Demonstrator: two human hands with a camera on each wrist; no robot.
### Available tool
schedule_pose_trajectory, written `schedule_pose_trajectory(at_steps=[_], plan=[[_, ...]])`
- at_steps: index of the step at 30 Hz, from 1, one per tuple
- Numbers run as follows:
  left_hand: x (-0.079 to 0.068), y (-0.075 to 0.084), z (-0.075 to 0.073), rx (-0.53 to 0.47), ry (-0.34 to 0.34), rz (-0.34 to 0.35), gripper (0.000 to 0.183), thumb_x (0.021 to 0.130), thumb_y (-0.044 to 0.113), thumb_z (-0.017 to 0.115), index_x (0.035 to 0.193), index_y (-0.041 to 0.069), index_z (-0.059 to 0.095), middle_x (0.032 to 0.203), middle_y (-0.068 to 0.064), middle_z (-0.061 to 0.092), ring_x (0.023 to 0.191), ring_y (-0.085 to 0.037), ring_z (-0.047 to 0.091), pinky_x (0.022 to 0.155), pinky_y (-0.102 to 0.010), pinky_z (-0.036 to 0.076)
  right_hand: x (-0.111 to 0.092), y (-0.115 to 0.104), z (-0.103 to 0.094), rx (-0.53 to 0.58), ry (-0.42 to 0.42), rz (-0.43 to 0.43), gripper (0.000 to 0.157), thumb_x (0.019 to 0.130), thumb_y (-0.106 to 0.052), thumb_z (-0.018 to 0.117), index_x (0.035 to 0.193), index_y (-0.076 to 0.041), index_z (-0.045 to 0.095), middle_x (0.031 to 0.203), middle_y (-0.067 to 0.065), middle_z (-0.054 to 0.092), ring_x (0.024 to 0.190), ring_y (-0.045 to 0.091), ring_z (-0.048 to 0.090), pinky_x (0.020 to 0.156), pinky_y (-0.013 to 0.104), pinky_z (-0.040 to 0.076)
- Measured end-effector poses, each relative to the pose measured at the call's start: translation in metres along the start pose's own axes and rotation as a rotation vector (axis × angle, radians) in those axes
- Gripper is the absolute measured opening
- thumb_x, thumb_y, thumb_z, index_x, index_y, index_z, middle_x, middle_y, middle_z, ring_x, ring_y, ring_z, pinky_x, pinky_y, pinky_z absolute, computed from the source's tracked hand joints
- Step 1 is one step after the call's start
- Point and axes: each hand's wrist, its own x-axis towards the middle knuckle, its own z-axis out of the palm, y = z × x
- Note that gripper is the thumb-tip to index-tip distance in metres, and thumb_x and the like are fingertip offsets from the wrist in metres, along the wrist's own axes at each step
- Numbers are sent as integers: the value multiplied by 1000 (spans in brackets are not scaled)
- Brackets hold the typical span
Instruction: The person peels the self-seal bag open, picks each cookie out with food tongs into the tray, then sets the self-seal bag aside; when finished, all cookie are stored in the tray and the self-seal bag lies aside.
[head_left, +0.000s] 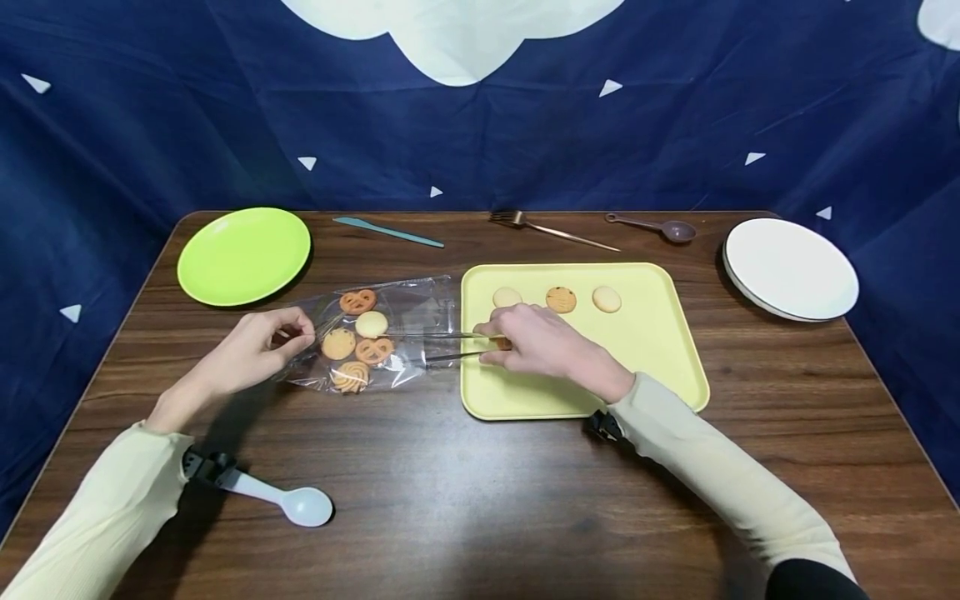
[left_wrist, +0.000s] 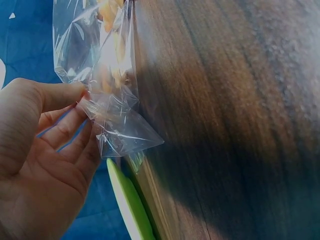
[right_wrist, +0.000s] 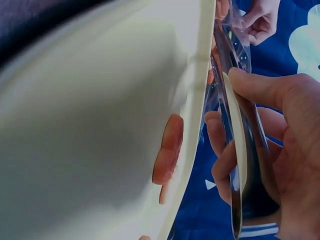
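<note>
At the closed left end of a clear plastic bag (head_left: pixel 408 304), my left hand (head_left: pixel 262 346) pinches the film between thumb and fingers. The left wrist view shows that grip on the crinkled bag (left_wrist: pixel 117 125). Inside the bag lie several cookies, among them a pretzel cookie (head_left: pixel 357 301), a pale round cookie (head_left: pixel 371 324) and a swirled cookie (head_left: pixel 350 377). My right hand (head_left: pixel 536 337), over the yellow tray (head_left: pixel 637 358), grips metal tongs (right_wrist: pixel 257 185). The tongs' arms extend left into the bag, tips among the cookies. Whether they touch one, I cannot tell.
On the tray lie several cookies, including a speckled one (head_left: pixel 561 299); my right hand partly covers another. Behind are a green plate (head_left: pixel 243 258), blue knife (head_left: pixel 387 232), fork (head_left: pixel 555 231) and brown spoon (head_left: pixel 652 227). White plates (head_left: pixel 791 268) stand right, a white spoon (head_left: pixel 306 506) front left.
</note>
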Motion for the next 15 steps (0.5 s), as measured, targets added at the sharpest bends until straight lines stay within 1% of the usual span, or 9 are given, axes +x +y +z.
schedule_pose_trajectory(at_steps=[2,5,8,9,11,15], plan=[[1,0,1,0,0,1,8,89,1,61,87,9,62,82,-2,63,76,-15,57,63,-25,43,-3,1,0,11,9,10,39,85,-31,70,117,-10,66,69,-4,50,53,7,38,45,24,32],[1,0,1,0,-3,-1,8,89,1,61,87,9,62,82,-2,63,77,-16,57,63,-25,43,-10,4,-1,33,26,11,39,85,-31,70,116,-8,66,76,-3,59,52,6,39,45,24,33],[1,1,1,3,-4,-7,8,89,2,62,87,9,62,83,-2,63,77,-16,57,62,-26,43,-20,9,-4,37,44,5,33,86,-30,69,112,-10,69,82,-1,63,53,6,43,46,25,35],[1,1,0,4,-4,-9,8,89,2,62,87,9,62,83,-2,63,78,-16,57,62,-26,42,-24,11,-5,41,53,9,32,86,-29,69,111,-10,69,85,-1,64,54,6,44,46,25,36],[0,1,0,6,-5,-12,8,89,2,62,88,9,62,83,-2,63,77,-16,56,61,-26,41,-34,15,-8,44,73,25,32,86,-29,69,112,-11,69,83,-1,63,55,6,44,47,26,37],[-1,1,-1,-1,-7,-22,7,89,2,62,88,9,62,82,-3,62,76,-17,55,60,-26,40,-60,27,-14,60,130,59,36,85,-29,71,114,-9,68,91,1,66,61,7,48,53,29,43]])
